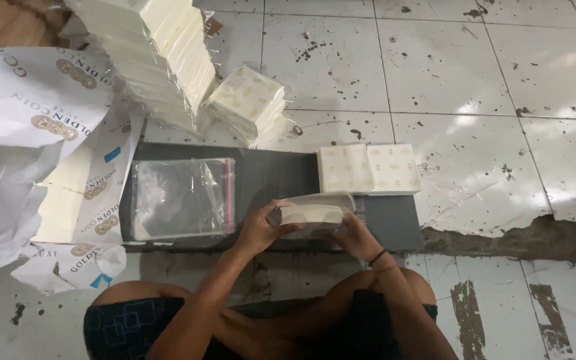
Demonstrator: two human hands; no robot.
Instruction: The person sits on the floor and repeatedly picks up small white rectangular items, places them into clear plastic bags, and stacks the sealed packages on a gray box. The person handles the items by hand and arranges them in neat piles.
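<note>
Both my hands hold one folded stack of white paper napkins (315,212) inside a clear plastic sleeve, just above a dark grey mat (268,177). My left hand (256,230) grips its left end, fingers curled around it. My right hand (353,235) cups the right end from below; a dark band sits on that wrist. To the left on the mat lies a pile of empty clear plastic bags (181,198) with a red strip. Two flat stacks of patterned white napkins (369,169) lie at the mat's far right corner.
Wrapped napkin packs (248,100) and a tall leaning pile of them (161,53) stand behind the mat. Torn white printed wrapping paper (31,107) and crumpled plastic lie at the left. Stained white floor tiles (475,87) surround everything; a broken tile edge (521,237) runs at the right.
</note>
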